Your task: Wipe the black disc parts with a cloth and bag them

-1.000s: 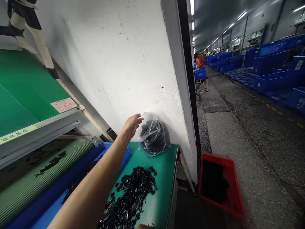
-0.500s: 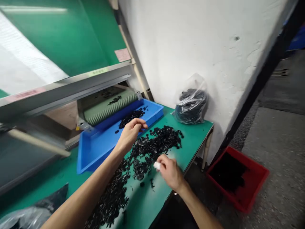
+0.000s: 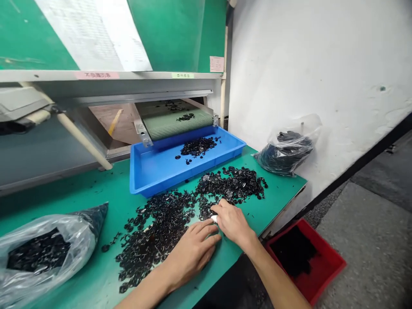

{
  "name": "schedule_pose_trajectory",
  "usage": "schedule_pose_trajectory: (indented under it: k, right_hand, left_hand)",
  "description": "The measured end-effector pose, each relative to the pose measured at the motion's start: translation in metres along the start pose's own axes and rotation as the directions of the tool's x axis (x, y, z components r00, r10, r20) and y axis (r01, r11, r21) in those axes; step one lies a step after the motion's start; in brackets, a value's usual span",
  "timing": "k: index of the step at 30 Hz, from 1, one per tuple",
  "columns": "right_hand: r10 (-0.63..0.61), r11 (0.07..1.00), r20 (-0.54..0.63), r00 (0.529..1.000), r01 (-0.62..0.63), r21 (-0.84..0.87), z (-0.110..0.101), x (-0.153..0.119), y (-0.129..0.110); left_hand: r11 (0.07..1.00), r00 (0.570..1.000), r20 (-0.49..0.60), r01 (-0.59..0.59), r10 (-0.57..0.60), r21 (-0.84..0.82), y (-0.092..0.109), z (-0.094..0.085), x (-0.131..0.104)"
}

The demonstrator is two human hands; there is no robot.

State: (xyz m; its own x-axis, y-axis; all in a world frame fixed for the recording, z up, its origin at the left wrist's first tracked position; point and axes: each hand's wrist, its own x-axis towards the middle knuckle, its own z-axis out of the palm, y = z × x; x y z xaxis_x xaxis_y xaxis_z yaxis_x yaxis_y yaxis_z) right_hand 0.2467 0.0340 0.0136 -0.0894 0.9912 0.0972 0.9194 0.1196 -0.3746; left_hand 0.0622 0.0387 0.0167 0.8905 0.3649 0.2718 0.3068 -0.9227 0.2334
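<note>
Many small black parts (image 3: 161, 227) lie in a long heap on the green table (image 3: 93, 189). My left hand (image 3: 198, 244) rests low over the near edge of the heap, its fingers bent and close together; whatever is under them is hidden. Just right of it, my right hand (image 3: 230, 219) touches the parts with its fingers curled. A white wrap (image 3: 214, 219) shows on one of its fingers. Beyond both hands, a second part of the heap (image 3: 231, 184) holds larger round pieces.
A blue tray (image 3: 154, 171) with black parts stands under the end of a green conveyor (image 3: 180, 126). An open plastic bag (image 3: 80, 240) is at the left, another filled bag (image 3: 286, 150) by the wall. A red bin (image 3: 325, 274) sits on the floor at right.
My view has turned left. My left hand has come down from beside the blue tray to the heap's near edge, and my right hand has lowered onto the parts, close to it.
</note>
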Motion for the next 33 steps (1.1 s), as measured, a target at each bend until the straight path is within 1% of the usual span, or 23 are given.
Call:
schedule_pose_trajectory:
  k: [2,4,6,7,9,10,12,14,16,18,19,22,24,26,28,30,31,32,33]
  right_hand:
    - [0.023,0.999,0.033,0.999,-0.021,-0.047,-0.004,0.008,-0.001]
    - [0.035,0.997,0.03,0.999,-0.033,-0.067,-0.006,0.011,0.001]
    - [0.038,0.999,-0.02,0.999,-0.038,-0.019,-0.006,0.012,0.005]
    - [0.039,0.998,-0.07,0.997,-0.036,0.056,-0.005,0.013,0.008]
    - [0.067,0.967,-0.186,0.98,-0.017,0.256,-0.002,0.013,0.014]
    - [0.091,0.939,-0.229,0.969,-0.008,0.343,0.0,0.014,0.018]
    - [0.139,0.901,-0.255,0.957,-0.015,0.433,0.003,0.015,0.025]
    - [0.193,0.864,-0.229,0.954,-0.055,0.5,0.004,0.013,0.032]
    - [0.269,0.761,-0.172,0.948,-0.099,0.642,0.003,0.009,0.039]
    - [0.345,0.599,-0.089,0.934,-0.147,0.787,0.002,0.003,0.043]
    - [0.374,0.518,-0.05,0.926,-0.163,0.84,0.001,0.0,0.044]
    - [0.403,0.346,0.044,0.914,-0.197,0.917,0.001,-0.008,0.043]
    - [0.384,0.272,0.097,0.918,-0.213,0.939,0.004,-0.01,0.039]
    - [0.339,0.218,0.131,0.932,-0.213,0.952,0.008,-0.011,0.034]
    - [0.292,0.183,0.145,0.945,-0.204,0.962,0.013,-0.012,0.028]
    - [0.265,0.176,0.146,0.953,-0.197,0.964,0.018,-0.013,0.022]
    - [0.264,0.184,0.14,0.954,-0.193,0.964,0.019,-0.014,0.02]
    - [0.27,0.199,0.132,0.954,-0.189,0.962,0.02,-0.015,0.017]
    - [0.274,0.218,0.125,0.953,-0.189,0.958,0.019,-0.016,0.015]
  left_hand:
    - [1.0,1.0,0.003,-0.003,0.003,0.031,-0.004,0.002,-0.006]
    - [0.999,1.0,-0.004,0.018,-0.018,0.044,-0.009,0.0,-0.015]
    - [0.996,0.998,-0.03,0.057,-0.055,0.066,-0.011,-0.001,-0.02]
    - [0.995,0.997,-0.045,0.072,-0.068,0.072,-0.01,-0.001,-0.02]
    - [0.996,0.996,-0.067,0.069,-0.065,0.064,-0.004,0.004,-0.012]
    - [0.998,0.997,-0.064,0.043,-0.04,0.047,0.0,0.008,-0.005]
    - [1.0,0.998,-0.051,-0.021,0.022,0.014,0.009,0.019,0.012]
    - [0.998,0.997,-0.049,-0.056,0.056,0.011,0.015,0.031,0.028]
    - [0.998,0.998,-0.045,-0.051,0.052,0.031,0.013,0.039,0.034]
    - [0.997,0.999,-0.038,-0.027,0.029,0.072,0.006,0.04,0.029]
    - [0.995,0.999,-0.036,-0.011,0.014,0.1,0.001,0.038,0.023]
    - [0.983,0.999,-0.036,0.034,-0.028,0.182,-0.017,0.021,0.001]
    - [0.973,0.998,-0.041,0.06,-0.052,0.222,-0.027,0.007,-0.013]
    - [0.966,0.994,-0.084,0.092,-0.073,0.242,-0.031,-0.005,-0.024]
    - [0.967,0.975,-0.186,0.156,-0.119,0.2,-0.025,-0.01,-0.033]
    - [0.979,0.95,-0.259,0.194,-0.173,0.057,-0.007,-0.006,-0.038]
    - [0.984,0.951,-0.254,0.172,-0.178,-0.046,0.005,-0.002,-0.039]
    - [0.986,0.979,-0.169,0.094,-0.118,-0.141,0.016,0.002,-0.039]
    - [0.982,0.996,-0.089,-0.012,-0.005,-0.191,0.026,0.006,-0.038]
